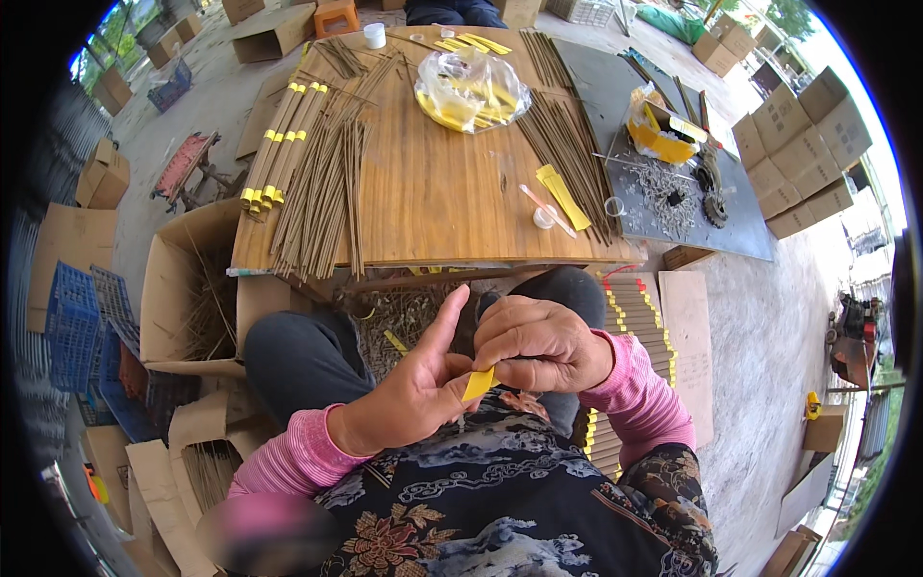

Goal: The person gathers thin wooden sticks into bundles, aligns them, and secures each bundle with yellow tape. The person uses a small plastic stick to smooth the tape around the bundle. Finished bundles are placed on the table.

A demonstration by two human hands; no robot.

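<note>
Over my lap, both hands meet at a small yellow paper strip [478,385]. The thumb of my left hand [409,394] presses on it, while the index finger sticks out straight. At its upper end, my right hand [543,346] pinches the strip, fingers curled. On the wooden table [433,212] before me lie loose thin brown sticks [322,207] and several bundles with yellow bands [284,144]. To the right are flat yellow strips [563,197], a small clear cup [543,218] and a pinkish stick [548,210]. A clear plastic bag [471,88] rests over more yellow pieces.
A dark board [663,125] on the right bears a yellow container [663,130] and scattered scraps [668,197]. Banded bundles [639,327] lie beside my right leg. An open cardboard box [192,288] stands left, near blue crates [77,308]. Someone sits across the table [454,12].
</note>
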